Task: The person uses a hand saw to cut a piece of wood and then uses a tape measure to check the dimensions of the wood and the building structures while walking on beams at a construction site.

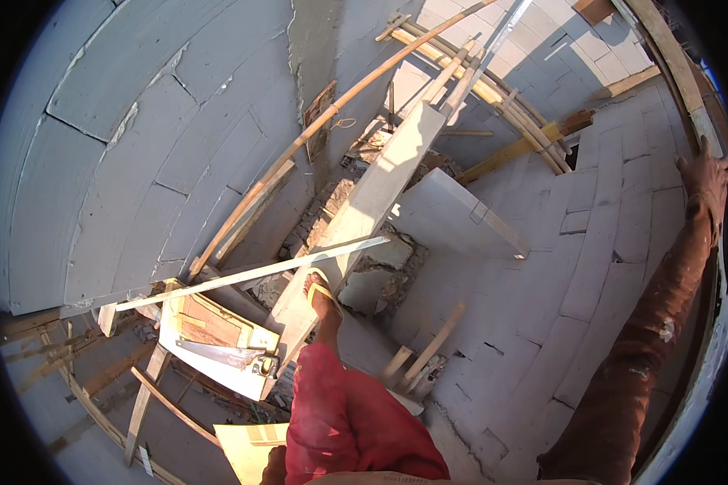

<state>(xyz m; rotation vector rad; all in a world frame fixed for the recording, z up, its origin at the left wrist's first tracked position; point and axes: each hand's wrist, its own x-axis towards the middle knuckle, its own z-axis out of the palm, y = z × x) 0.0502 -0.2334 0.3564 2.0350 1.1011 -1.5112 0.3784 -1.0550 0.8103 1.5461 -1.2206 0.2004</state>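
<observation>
My right arm reaches up along the right side, and my right hand (706, 184) rests against the edge of a long wooden beam (678, 69) at the far right. Its fingers are spread, pressing on the wood rather than closed round it. My left hand is out of sight. My foot in a yellow flip-flop (319, 284) stands on a wide pale plank (372, 194) that runs away from me. Left of that foot, a handsaw (222, 354) with a black and yellow handle lies on a pale board (249, 381), untouched by any hand.
A thin wooden strip (259, 273) crosses the plank. Grey block walls (137, 145) rise on both sides. A curved bamboo pole (332, 109) leans along the left wall, and tied bamboo (501, 101) spans the far end. Broken rubble (380, 275) lies below the plank.
</observation>
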